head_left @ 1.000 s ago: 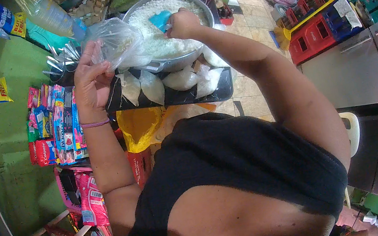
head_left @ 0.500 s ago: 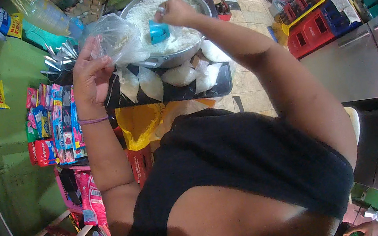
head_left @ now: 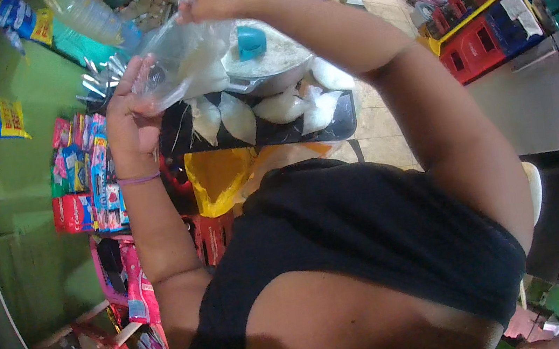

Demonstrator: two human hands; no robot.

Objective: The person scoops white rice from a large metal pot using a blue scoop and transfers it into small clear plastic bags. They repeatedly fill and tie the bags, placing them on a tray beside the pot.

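Observation:
A clear plastic bag [head_left: 196, 51] with some white grainy stuff in its lower part is stretched between my hands. My left hand [head_left: 134, 102] grips its left side, thumb and fingers closed on the plastic. At the bag's far upper edge, my right hand [head_left: 211, 0] is closed with the fingertips pinched on the plastic. Partly behind the bag and my right forearm stands a wide metal pot [head_left: 281, 81], full of white grains or powder [head_left: 284, 52]. A blue scoop [head_left: 251, 42] rests in the white stuff, touched by neither hand.
Several filled clear bags [head_left: 281, 108] lie on the black tabletop [head_left: 257, 139] before the pot. A yellow plastic bag [head_left: 220, 179] hangs below its edge. Metal cutlery [head_left: 101, 78] and colourful packets [head_left: 91, 164] stand at left. Red crates [head_left: 468, 51] stand at right.
My right hand has moved up and left, away from above the scoop to the bag's far edge. The scoop stays in the pot. The bag is now pulled wider. The view has shifted slightly.

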